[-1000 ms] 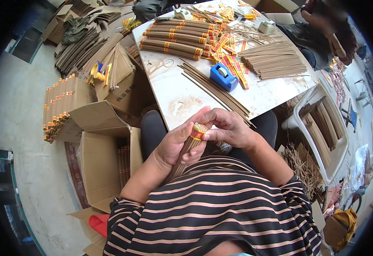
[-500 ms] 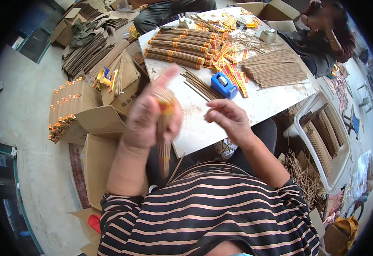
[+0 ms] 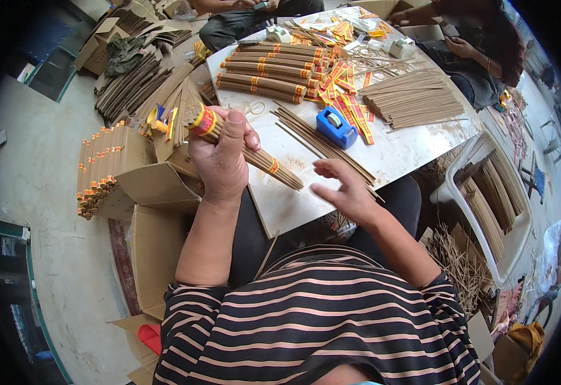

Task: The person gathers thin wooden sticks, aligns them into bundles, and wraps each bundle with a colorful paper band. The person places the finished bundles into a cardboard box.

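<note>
My left hand [image 3: 221,163] is wrapped round a bundle of thin brown incense sticks [image 3: 262,160]. A red and yellow paper band circles its upper end, and a second one sits farther down. The bundle slants, its lower end pointing right over the near part of the white table [image 3: 279,208]. Just right of that end is my right hand [image 3: 351,196], open, fingers apart, holding nothing. Behind it lie several loose sticks [image 3: 300,136] beside a blue tape dispenser [image 3: 335,128]. Red and yellow paper strips [image 3: 356,119] are scattered behind the dispenser.
Banded incense bundles [image 3: 264,85] are stacked at the table's far left. Loose sticks fan out [image 3: 414,99] on the right. A white bin [image 3: 500,276] of sticks stands right of me, an open cardboard box [image 3: 155,256] on my left. Two people sit across the table.
The bundle in my left hand has tipped from nearly upright to a slant, its lower end swinging right. My right hand has moved slightly nearer to me, and its fingers have spread.
</note>
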{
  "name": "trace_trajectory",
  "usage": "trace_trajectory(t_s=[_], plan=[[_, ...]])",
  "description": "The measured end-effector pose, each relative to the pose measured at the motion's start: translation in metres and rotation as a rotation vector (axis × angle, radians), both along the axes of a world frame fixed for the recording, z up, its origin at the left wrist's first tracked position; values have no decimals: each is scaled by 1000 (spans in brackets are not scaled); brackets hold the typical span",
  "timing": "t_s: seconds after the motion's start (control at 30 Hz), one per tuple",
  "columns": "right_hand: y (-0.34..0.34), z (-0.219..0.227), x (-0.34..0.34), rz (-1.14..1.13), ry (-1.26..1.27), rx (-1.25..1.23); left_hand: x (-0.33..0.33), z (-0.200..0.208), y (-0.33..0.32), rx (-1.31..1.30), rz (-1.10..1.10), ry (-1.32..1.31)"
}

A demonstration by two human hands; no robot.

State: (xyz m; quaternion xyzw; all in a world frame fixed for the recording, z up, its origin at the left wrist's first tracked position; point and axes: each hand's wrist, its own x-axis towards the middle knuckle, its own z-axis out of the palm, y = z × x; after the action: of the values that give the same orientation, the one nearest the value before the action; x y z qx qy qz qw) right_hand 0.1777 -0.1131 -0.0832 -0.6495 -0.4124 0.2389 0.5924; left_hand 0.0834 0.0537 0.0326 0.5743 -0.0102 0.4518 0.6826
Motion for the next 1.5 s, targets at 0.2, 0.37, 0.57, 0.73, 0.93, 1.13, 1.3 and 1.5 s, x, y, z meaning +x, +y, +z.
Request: trace_trajectory(t_s=[0.2, 0.37, 0.57, 0.73, 0.93, 1.13, 1.3, 1.5], plan=[[27, 17, -16, 249, -61, -322, -8, 24, 11, -196, -31, 47], [14, 35, -36, 558, 606, -277, -9, -4, 20, -413, -400, 91], [19, 57, -41, 442, 598, -425, 1, -20, 33, -529, -205, 148], [26, 60, -36, 551, 1033, -334, -1, -40, 21, -662, -325, 202], [35, 50, -33, 626, 965, -361, -12, -48, 45, -715, -251, 126], [38, 57, -37, 666, 1067, -352, -45, -48, 48, -351, 204, 129], [38, 48, -30, 706, 1181, -392, -83, -44, 24, 1317, 593, 596], [44, 67, -25, 805, 1124, -267, -74, -38, 26, 1595, 428, 357]])
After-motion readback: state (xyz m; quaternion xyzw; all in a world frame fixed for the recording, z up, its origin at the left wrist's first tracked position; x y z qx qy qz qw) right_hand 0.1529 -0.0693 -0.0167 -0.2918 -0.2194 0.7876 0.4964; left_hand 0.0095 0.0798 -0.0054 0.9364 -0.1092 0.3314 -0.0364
